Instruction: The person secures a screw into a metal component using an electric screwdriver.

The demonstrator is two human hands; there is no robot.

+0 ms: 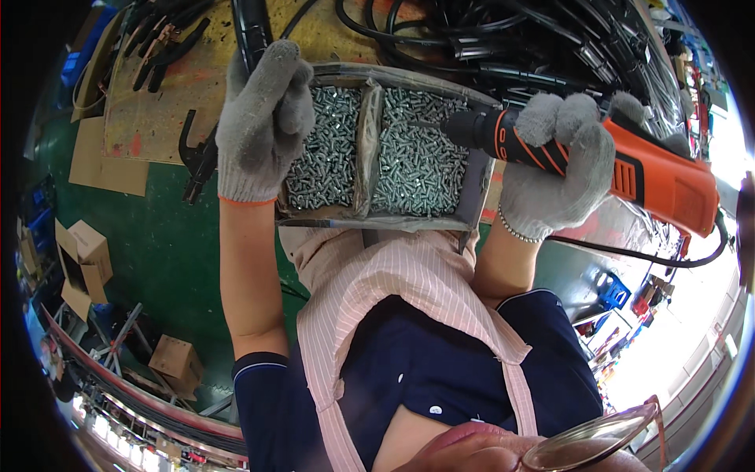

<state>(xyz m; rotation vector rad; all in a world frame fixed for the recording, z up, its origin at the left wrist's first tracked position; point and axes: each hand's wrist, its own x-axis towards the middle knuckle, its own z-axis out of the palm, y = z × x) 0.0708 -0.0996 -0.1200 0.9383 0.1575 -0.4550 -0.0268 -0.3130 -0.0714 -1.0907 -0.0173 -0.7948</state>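
An orange and black corded electric screwdriver [598, 161] is held in the right hand [554, 169], the grey knit glove wrapped fully round its barrel just behind the black nose, with the bit lying over the right compartment of a two-compartment tray of silver screws [417, 165]; the left hand [263, 118], likewise gloved, is closed over the tray's left compartment, against a black tube [252, 31] that runs up past it; whether it grips the tube, pinches screws or merely rests there cannot be told. The tool is judged rigid and fairly heavy toward its rear, best taken at the ribbed grip where it is now held; its trailing cable [645, 256] may drag. The screws are judged small, hard and slippery through knit gloves, easily spilled. The bit's tip is hard to make out against the screws; the tray's near edge is partly covered by a pink striped apron [393, 291]; the black cables [503, 39] beyond are cut off at the rim.
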